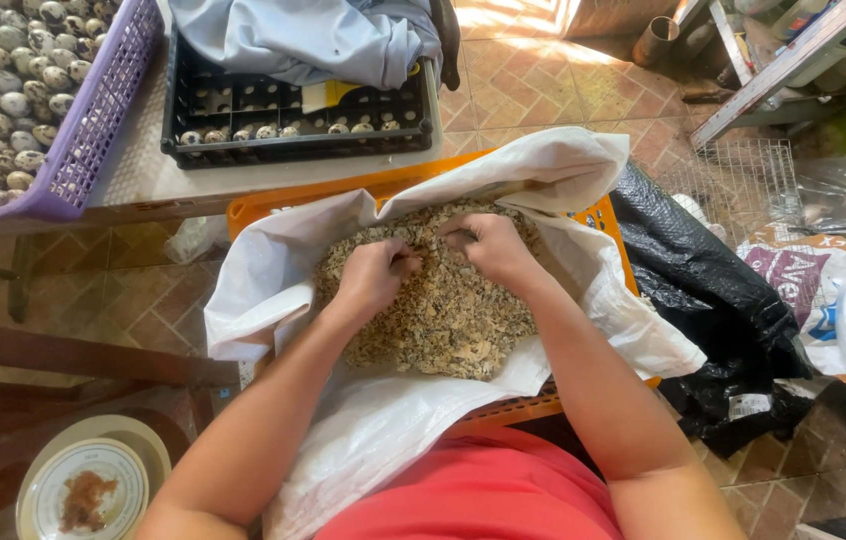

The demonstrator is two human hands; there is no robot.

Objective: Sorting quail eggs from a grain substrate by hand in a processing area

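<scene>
From the head camera, both hands dig into a heap of pale crushed shell bits point(443, 300) lying in an opened white woven sack point(383, 420), which rests in an orange crate point(273, 205). The left hand point(373, 275) is curled, fingers bent into the heap and pinching some bits. The right hand point(488, 245) is also half closed, fingertips buried in the fragments (how much it holds, I cannot tell). A purple basket point(103, 110) full of speckled small eggs point(3, 90) sits on a table at upper left, beside a black tray point(293, 105) with a few more eggs. A black bag point(713, 300) lies to the right on the brick floor point(533, 80).
</scene>
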